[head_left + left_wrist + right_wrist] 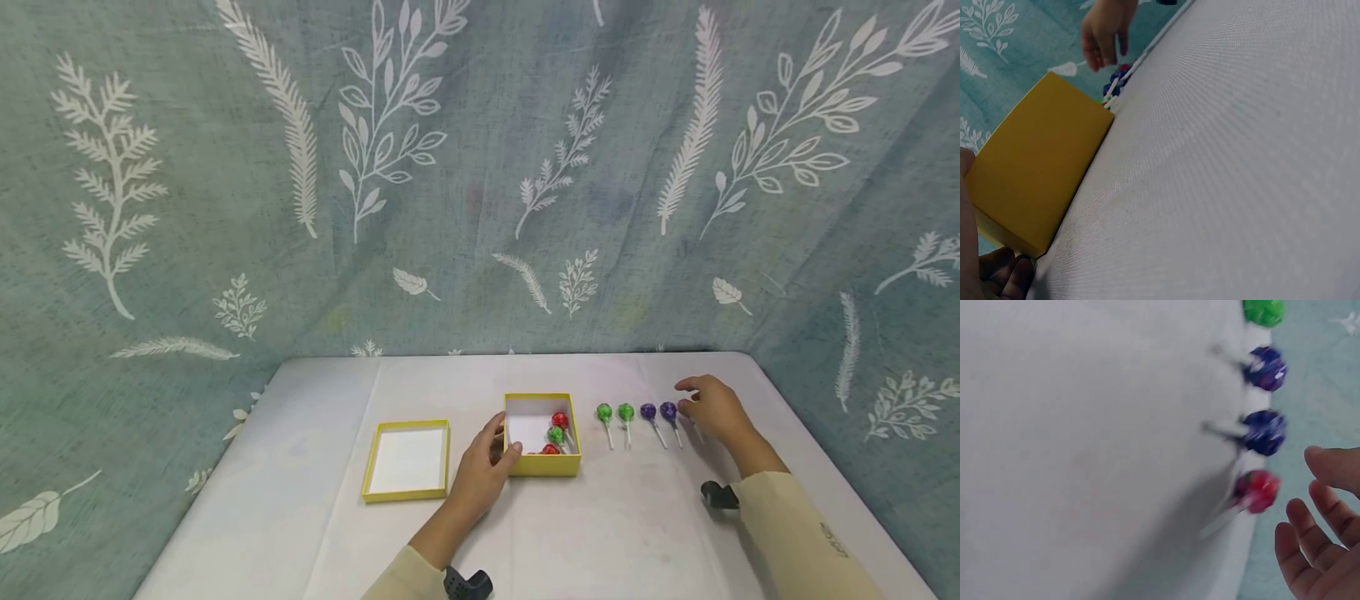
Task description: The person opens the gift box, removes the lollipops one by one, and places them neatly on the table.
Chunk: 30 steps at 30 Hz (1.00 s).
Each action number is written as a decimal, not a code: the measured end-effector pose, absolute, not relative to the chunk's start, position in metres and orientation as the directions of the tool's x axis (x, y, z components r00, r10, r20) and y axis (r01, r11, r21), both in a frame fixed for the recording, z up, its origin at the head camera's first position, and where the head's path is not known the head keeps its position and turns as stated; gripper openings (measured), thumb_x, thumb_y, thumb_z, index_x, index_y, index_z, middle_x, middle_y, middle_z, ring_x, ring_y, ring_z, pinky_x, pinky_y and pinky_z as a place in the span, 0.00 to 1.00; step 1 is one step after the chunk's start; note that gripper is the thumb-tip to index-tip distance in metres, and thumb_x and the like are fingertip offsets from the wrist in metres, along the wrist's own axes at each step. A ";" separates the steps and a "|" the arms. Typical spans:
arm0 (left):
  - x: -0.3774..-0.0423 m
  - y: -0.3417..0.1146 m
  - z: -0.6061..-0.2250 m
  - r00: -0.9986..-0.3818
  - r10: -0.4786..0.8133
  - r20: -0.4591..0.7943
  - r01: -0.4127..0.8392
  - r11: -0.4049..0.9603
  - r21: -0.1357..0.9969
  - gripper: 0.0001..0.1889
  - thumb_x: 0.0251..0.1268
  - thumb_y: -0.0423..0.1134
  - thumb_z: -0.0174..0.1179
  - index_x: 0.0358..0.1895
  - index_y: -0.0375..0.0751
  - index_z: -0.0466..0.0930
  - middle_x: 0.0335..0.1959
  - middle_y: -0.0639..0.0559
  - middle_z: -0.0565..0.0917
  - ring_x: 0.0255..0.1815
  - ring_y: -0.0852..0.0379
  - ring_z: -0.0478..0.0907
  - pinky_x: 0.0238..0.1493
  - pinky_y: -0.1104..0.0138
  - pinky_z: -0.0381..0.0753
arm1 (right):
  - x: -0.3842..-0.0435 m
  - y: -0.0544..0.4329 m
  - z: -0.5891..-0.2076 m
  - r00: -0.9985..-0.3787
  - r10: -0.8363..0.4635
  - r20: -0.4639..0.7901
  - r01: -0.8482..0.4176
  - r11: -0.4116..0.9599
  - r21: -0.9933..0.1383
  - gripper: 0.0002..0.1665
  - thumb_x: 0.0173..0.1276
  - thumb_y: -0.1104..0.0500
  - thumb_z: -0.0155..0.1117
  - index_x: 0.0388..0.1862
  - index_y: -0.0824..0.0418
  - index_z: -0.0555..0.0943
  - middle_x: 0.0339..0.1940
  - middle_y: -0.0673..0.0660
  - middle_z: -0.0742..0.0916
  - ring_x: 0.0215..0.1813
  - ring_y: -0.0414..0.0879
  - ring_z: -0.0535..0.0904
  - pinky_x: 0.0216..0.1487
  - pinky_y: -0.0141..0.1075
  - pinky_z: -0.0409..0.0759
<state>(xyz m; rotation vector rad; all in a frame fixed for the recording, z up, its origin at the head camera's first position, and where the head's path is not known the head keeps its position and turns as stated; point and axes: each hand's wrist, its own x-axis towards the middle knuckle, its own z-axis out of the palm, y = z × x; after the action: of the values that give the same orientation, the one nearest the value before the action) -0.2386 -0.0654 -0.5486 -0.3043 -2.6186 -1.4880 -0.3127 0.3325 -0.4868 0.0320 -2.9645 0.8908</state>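
My left hand (480,471) grips the left side of an open yellow box (543,465), its thumb at the front corner. The box (1041,162) hides part of the fingers (1007,272) in the left wrist view. Inside lie red lollipops (559,420) and a green lollipop (555,435). My right hand (716,410) hovers with loosely bent fingers, apart from a red lollipop (1257,491) at the row's right end. The hand mostly hides that lollipop in the head view. Left of it lie two purple lollipops (668,411) and two green lollipops (626,412).
A yellow-rimmed box lid (367,462), white inside, lies left of the box. White cloth covers the table (600,533). Behind the table hangs a green-blue curtain (480,275) with white leaf prints. A black wrist device (718,495) sits below the right hand.
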 end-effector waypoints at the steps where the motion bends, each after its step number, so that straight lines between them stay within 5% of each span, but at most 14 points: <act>1: -0.239 -0.065 -0.548 -0.973 0.117 0.197 0.229 0.498 0.836 0.36 0.69 0.64 0.50 0.75 0.55 0.57 0.62 0.49 0.73 0.54 0.54 0.75 0.55 0.56 0.75 | -0.313 0.329 -0.484 -0.998 -0.007 0.057 -0.038 0.836 -0.547 0.19 0.68 0.63 0.62 0.57 0.69 0.78 0.57 0.72 0.75 0.56 0.67 0.73 0.49 0.58 0.75; 18: -0.238 -0.066 -0.546 -0.974 0.113 0.198 0.228 0.499 0.836 0.34 0.71 0.59 0.52 0.75 0.53 0.58 0.63 0.47 0.73 0.54 0.52 0.75 0.54 0.55 0.76 | -0.304 0.279 -0.455 -0.975 -0.135 0.175 -0.209 0.824 -0.526 0.18 0.69 0.61 0.63 0.56 0.66 0.80 0.57 0.65 0.78 0.53 0.61 0.77 0.45 0.52 0.79; 30: -0.237 -0.066 -0.546 -0.977 0.111 0.184 0.215 0.485 0.847 0.35 0.69 0.62 0.51 0.75 0.54 0.58 0.63 0.47 0.74 0.54 0.53 0.76 0.53 0.56 0.75 | -0.300 0.234 -0.446 -0.969 -0.215 0.121 -0.246 0.802 -0.544 0.15 0.69 0.59 0.65 0.53 0.60 0.82 0.53 0.58 0.81 0.47 0.52 0.80 0.38 0.43 0.81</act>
<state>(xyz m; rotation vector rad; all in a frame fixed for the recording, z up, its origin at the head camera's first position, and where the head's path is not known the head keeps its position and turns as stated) -0.2366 -0.0656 -0.5460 -0.2885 -2.6165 -1.5157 -0.3001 0.2342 -0.4463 0.3746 -2.9313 0.8959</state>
